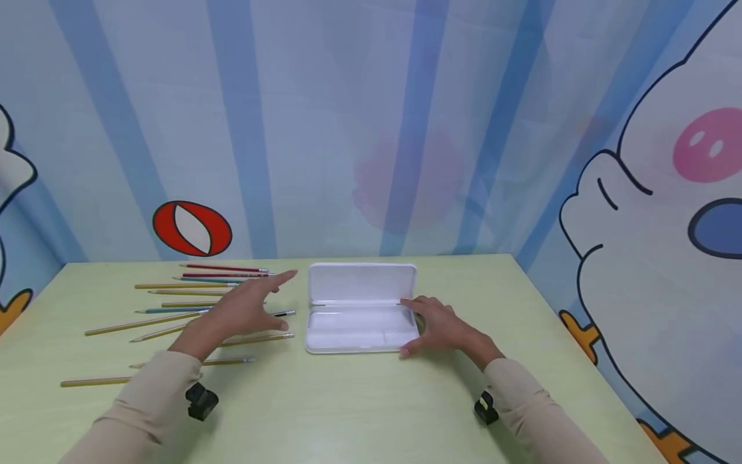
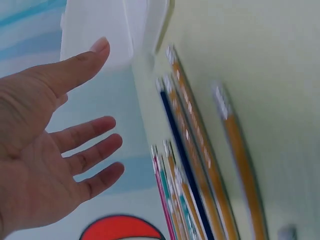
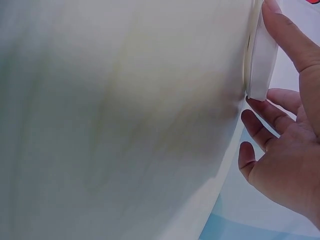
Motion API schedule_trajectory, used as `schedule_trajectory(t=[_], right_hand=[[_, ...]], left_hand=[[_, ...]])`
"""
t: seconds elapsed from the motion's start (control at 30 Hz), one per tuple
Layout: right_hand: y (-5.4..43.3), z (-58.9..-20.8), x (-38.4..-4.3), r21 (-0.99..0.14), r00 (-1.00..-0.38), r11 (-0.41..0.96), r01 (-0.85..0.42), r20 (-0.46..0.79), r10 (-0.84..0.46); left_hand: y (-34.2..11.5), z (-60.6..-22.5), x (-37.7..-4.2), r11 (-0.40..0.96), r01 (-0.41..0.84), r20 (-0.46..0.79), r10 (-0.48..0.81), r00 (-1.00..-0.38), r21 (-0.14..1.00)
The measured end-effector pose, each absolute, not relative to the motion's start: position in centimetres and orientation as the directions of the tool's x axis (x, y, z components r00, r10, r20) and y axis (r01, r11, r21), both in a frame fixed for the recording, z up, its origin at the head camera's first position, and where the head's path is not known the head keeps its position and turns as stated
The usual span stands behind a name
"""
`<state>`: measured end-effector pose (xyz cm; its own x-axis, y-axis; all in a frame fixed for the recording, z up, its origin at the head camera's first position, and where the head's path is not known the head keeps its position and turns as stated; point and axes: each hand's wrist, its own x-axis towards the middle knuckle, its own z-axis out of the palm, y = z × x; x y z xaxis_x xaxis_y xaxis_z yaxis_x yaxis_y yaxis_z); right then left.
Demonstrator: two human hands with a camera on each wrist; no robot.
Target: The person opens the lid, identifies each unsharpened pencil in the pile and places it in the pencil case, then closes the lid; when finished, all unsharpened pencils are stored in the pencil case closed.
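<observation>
An opened white pencil case (image 1: 361, 328) lies in the middle of the table, its lid (image 1: 362, 283) raised at the back. My right hand (image 1: 437, 325) holds the right end of the case, thumb at the front corner and fingers by the hinge side. In the right wrist view the thumb (image 3: 290, 35) lies along one edge of the case. My left hand (image 1: 240, 312) hovers over the pencils on the left, fingers spread, nothing in them. Below it in the left wrist view are a dark pencil (image 2: 180, 135) and several yellow pencils (image 2: 242, 170). The hand hides part of the pencils in the head view.
Several more pencils, among them a red pencil (image 1: 226, 267) and a yellow pencil (image 1: 95, 382), are spread over the left of the pale table (image 1: 348, 412). A printed curtain (image 1: 324, 129) hangs behind the table and along the right side.
</observation>
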<state>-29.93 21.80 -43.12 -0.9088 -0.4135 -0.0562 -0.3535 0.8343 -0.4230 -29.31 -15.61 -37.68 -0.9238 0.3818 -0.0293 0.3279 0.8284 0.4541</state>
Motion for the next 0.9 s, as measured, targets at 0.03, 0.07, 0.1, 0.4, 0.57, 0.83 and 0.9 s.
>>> schedule_trajectory(t=[0.03,0.07,0.1,0.4,0.57,0.83,0.9], right_hand=[[21.9,-43.1,-29.9,-0.424,-0.910,0.836,-0.350,-0.060,-0.411],[21.9,-43.1,-29.9,-0.423,-0.910,0.836,-0.350,-0.060,-0.411],[21.9,-43.1,-29.9,-0.426,-0.909,0.835,-0.350,-0.061,-0.412],[22.1,-43.1,-29.9,-0.445,-0.905,0.823,-0.352,-0.063,-0.421],[22.1,-43.0,-29.9,-0.446,-0.900,0.818,-0.363,-0.058,-0.431],[22.3,-43.1,-30.1,-0.459,-0.906,0.822,-0.338,-0.079,-0.417],[22.2,-43.2,-30.1,-0.465,-0.907,0.821,-0.331,-0.083,-0.413]], left_hand=[[-16.2,-37.6,-29.7,0.826,0.329,-0.037,0.388,-0.921,0.457],[-16.8,-37.5,-30.1,0.822,0.332,-0.043,0.395,-0.918,0.462],[-17.3,-37.4,-30.4,0.818,0.331,-0.049,0.399,-0.916,0.471],[-22.1,-37.3,-33.3,0.794,0.319,-0.065,0.408,-0.911,0.518],[-23.9,-37.8,-34.7,0.812,0.313,-0.020,0.370,-0.929,0.493],[-25.2,-39.0,-36.5,0.824,0.329,0.046,0.348,-0.936,0.461],[-25.4,-39.3,-36.8,0.826,0.321,0.054,0.335,-0.941,0.463]])
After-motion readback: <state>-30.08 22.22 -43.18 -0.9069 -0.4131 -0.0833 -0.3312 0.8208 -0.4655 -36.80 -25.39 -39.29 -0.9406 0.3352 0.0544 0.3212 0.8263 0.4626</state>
